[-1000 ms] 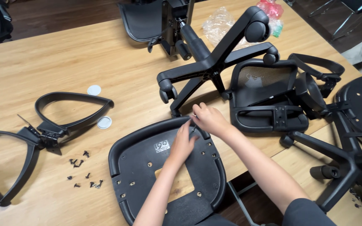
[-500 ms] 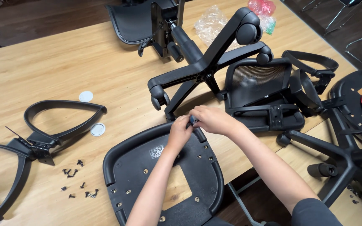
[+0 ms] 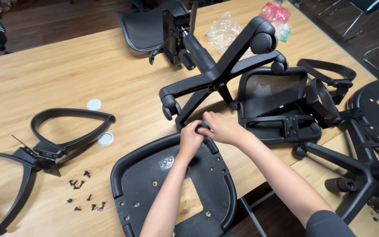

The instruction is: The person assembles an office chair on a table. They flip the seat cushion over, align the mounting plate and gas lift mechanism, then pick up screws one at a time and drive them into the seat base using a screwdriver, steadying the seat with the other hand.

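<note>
Working at the rim of a chair seat pan

Lying upside down at the desk's near edge, the seat pan (image 3: 172,193) shows its screw holes. At its far rim, the left hand (image 3: 191,141) and right hand (image 3: 223,128) meet, fingers pinching together something small and bluish, too hidden to tell. Loose screws (image 3: 85,193) lie left; the wheeled base (image 3: 218,79) is behind.

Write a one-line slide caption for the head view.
Both hands, left hand and right hand, meet at the far rim of the black seat pan.
</note>
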